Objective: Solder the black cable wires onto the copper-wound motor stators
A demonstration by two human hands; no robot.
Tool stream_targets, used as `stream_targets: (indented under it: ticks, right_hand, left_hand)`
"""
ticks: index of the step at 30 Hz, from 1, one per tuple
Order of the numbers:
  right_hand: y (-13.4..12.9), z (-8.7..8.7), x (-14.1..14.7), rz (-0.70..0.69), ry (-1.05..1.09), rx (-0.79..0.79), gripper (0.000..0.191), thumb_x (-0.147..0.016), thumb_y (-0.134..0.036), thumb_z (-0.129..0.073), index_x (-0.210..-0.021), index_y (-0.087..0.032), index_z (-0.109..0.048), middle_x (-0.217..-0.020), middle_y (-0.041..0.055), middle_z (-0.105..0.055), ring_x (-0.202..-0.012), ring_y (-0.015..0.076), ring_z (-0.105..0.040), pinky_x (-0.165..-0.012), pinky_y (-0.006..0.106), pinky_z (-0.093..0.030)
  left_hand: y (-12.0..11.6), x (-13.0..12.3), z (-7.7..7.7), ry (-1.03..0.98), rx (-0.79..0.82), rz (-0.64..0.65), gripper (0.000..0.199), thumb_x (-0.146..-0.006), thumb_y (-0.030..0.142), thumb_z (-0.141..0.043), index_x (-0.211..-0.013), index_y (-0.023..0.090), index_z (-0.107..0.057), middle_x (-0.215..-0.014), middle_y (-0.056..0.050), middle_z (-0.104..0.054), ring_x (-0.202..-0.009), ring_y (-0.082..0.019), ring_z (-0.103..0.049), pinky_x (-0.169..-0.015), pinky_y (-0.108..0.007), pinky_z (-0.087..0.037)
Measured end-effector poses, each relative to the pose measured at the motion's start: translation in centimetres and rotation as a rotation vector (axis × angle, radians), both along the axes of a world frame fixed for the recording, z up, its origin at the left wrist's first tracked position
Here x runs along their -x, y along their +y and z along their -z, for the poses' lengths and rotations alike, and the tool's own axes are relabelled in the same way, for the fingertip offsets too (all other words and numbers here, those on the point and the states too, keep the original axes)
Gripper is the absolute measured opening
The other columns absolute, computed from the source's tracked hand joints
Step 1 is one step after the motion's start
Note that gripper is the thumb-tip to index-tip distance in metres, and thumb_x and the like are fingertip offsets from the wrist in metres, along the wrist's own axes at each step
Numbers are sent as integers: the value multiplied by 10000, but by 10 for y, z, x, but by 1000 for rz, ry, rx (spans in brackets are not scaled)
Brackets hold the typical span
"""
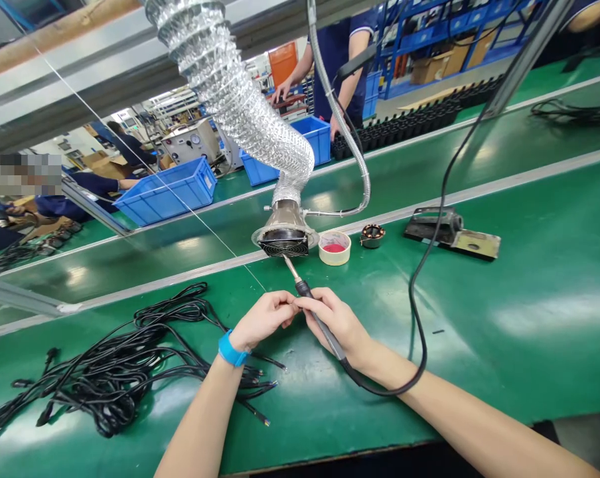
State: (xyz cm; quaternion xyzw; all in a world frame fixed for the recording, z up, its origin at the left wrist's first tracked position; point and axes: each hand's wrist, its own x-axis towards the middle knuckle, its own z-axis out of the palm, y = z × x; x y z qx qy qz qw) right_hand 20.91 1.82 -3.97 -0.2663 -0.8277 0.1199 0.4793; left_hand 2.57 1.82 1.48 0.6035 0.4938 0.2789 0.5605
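Right hand [342, 325]: gripping a soldering iron [304, 289]. I am holding it above the middle of the desk [479, 372], tip pointing towards the far edge, thumb and fingers closing round the handle. Its tip is showing just in front of a round hood [286, 216] with a fan grille; I cannot tell whether they are touching. The iron's black cord [352, 373] is passing under my right forearm's near side, then looping up and away past the far edge.

Left hand [263, 318]: closed, fingers curling in, thumb and forefinger meeting just beside my right fingertips. A thin pale line [197, 216] is slanting down to this hand; whether I am pinching it is hidden. I am wearing a blue band [233, 348] on this wrist.

Along the far edge, right of the hood: a tape roll [336, 259] is lying nearest to it, then a small wound ring [370, 243], then a metal fixture [452, 236]. A heap of black cables [115, 372] is spreading over the desk's left part, several stripped ends lying near my left forearm.

Foil ducting [260, 116] is feeding down into the hood. Beyond the far edge, a blue bin [168, 199] is standing and a co-worker is working.
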Motion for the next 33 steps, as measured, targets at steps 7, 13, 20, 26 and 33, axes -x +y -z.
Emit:
stream_targets:
  ticks: [7, 13, 20, 26, 33]
  right_hand:
    - [-1, -1, -1, 19, 15, 27, 464, -900, -65, -476, -1315, -270, -508, -1033, 65, -558, -891, 178, -589, -788, 316, -547]
    - [-1, -9, -9, 93, -9, 162, 601, -784, -112, -659, -1330, -253, -450, -1195, 108, -527, -1018, 244, -589, -903, 429, -537]
    - [8, -1, -13, 52, -102, 282, 600, -827, -67, -602, -1359, -249, -394, -1292, 126, -476, -952, 205, -628, -842, 373, -556]
    - [20, 7, -16, 55, -119, 240, 548, -849, -99, -621, -1336, -253, -422, -1246, 109, -492, -916, 195, -627, -808, 353, -555]
    - [20, 5, -17, 77, -125, 173, 568, -851, -166, -674, -1358, -235, -428, -1267, 130, -529, -967, 222, -628, -843, 384, -556]
  left_hand:
    - [0, -3, 9, -55, 7, -93, 309, -833, 425, -652, -764, 137, -564, -567, 73, -385, -521, -66, -288, -497, -229, -202]
    - [2, -1, 13, -88, 6, -177, 307, -818, 416, -683, -769, 130, -580, -558, 73, -385, -514, -66, -289, -496, -233, -197]
    - [6, 4, 14, -189, 59, -185, 309, -814, 404, -701, -770, 111, -613, -582, 52, -431, -511, -57, -288, -500, -235, -185]
    - [6, 5, 14, -214, 144, -133, 313, -804, 400, -712, -722, 114, -613, -510, 67, -396, -480, -52, -244, -492, -244, -151]
    - [4, 0, 15, -95, 78, -167, 338, -807, 446, -687, -718, 131, -602, -484, 74, -384, -470, -58, -257, -483, -241, -160]
